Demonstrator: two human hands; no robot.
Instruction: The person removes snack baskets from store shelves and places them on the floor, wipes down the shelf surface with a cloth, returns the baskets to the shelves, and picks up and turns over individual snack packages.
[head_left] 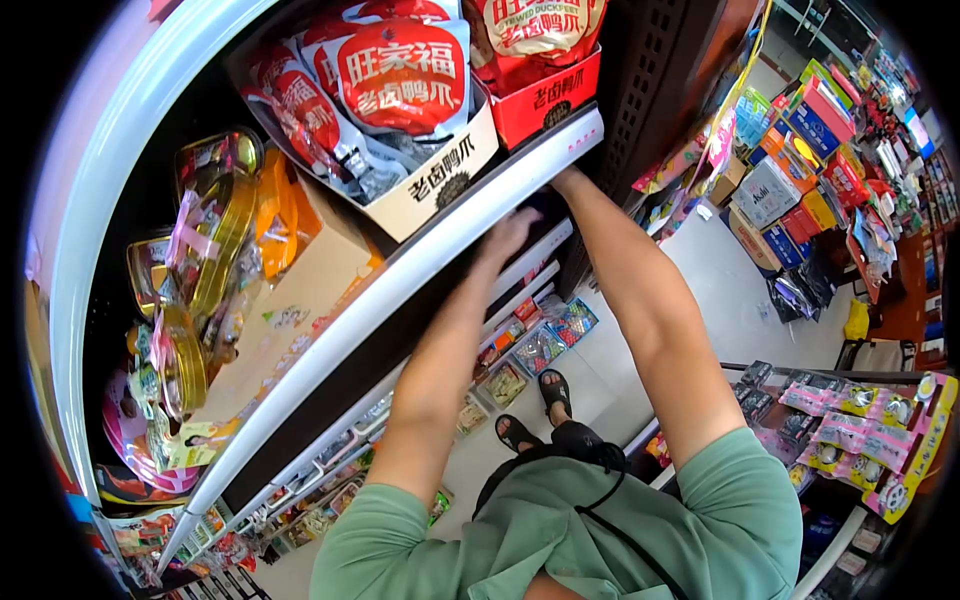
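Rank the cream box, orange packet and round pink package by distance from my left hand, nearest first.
From the left hand:
1. Cream box, on the shelf just above
2. Orange packet, left of the box
3. Round pink package, toward the shelf's left end

left hand (512, 234): below shelf rail (420, 238) | right wrist (569, 182): at its edge

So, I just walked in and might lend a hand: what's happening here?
Someone in a green shirt is reaching with both arms to the underside of a white shelf edge. The left hand is blurred, with nothing visible in it; the right hand is hidden behind the edge. Above, red-and-white snack bags stand in a cream box, next to a red box.
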